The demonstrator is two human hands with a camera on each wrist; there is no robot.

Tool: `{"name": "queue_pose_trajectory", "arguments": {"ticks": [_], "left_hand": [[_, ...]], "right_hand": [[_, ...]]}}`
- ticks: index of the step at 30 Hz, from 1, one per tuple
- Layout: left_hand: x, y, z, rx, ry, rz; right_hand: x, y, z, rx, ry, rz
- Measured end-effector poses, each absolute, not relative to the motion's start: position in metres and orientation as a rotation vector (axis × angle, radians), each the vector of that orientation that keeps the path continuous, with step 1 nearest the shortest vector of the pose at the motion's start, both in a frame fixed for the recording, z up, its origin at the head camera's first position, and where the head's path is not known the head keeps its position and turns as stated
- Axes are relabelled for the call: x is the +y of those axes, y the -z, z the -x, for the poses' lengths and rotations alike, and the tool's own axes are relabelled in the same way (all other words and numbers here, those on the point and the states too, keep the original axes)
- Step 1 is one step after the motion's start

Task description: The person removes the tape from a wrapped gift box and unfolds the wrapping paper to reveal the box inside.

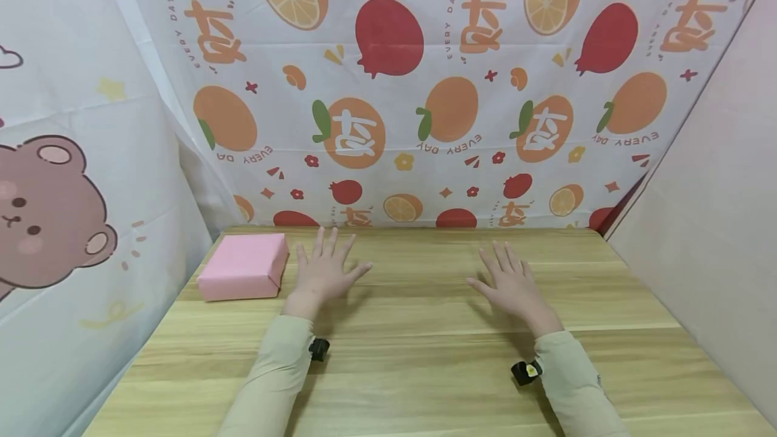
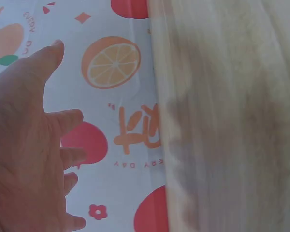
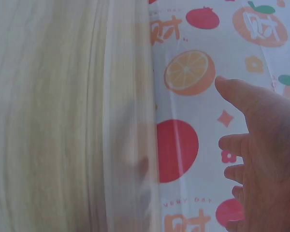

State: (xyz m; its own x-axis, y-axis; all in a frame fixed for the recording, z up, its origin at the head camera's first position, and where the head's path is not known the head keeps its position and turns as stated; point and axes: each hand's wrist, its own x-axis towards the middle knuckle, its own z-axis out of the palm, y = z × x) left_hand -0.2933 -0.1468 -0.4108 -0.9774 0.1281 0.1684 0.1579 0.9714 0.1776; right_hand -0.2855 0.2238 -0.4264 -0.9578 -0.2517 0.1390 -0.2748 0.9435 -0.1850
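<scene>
In the head view my left hand (image 1: 324,275) is spread over the back left of the wooden table (image 1: 413,356), palm down, fingers apart and holding nothing. Just left of it sits a pink box (image 1: 245,265) with smooth, wrapped-looking sides. My right hand (image 1: 511,287) is spread in the same way over the back right of the table, also holding nothing. Both hands cast shadows on the wood. The left wrist view shows the left hand (image 2: 29,145) with fingers extended, and the right wrist view shows the right hand (image 3: 270,150) likewise.
A white curtain (image 1: 400,174) printed with fruit hangs behind the table's back edge. On the left hangs a cloth (image 1: 146,221) with a bear print. A pale panel (image 1: 716,187) borders the right side. Small black devices (image 1: 525,372) are strapped at both wrists.
</scene>
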Motion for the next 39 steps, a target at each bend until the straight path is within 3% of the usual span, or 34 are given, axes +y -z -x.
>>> {"name": "queue_pose_trajectory", "arguments": {"ticks": [39], "left_hand": [[-0.291,0.387,0.243,-2.870,0.310,0.057]], "right_hand": [[0.058,0.416,0.273,-2.874,-0.179,-0.868]]}}
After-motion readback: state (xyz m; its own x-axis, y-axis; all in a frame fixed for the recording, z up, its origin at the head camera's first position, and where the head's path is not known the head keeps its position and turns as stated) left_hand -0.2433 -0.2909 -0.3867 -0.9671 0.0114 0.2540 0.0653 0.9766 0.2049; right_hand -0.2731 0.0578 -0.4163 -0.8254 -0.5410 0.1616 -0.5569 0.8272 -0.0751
